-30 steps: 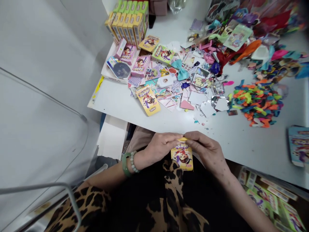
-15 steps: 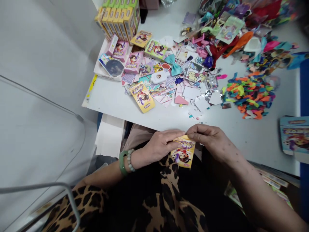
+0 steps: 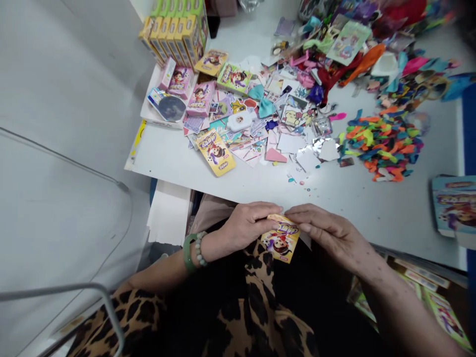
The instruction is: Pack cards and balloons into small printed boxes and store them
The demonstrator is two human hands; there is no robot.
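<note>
A small yellow box [image 3: 281, 242] with a cartoon girl on its front is held over my lap, near the table's front edge. My left hand [image 3: 248, 224] grips its left side and top, thumb on the front face. My right hand [image 3: 323, 227] grips the upper right corner, its fingers along the top edge and the thumb at the side. The box's back is hidden. On the table beyond lies a flat yellow card [image 3: 215, 151] with a similar picture, beside a spread of stickers and cards [image 3: 241, 136].
Yellow and green boxes [image 3: 174, 37] stand at the back left, behind a white tray [image 3: 163, 120]. Deflated balloons [image 3: 386, 144] lie in a heap on the right. A blue box [image 3: 455, 206] is at the right edge. Loose trinkets fill the back.
My right hand's fingers have straightened from a pinch and lie along the box's top edge. The box's top has dipped slightly. The whole view has shifted a little.
</note>
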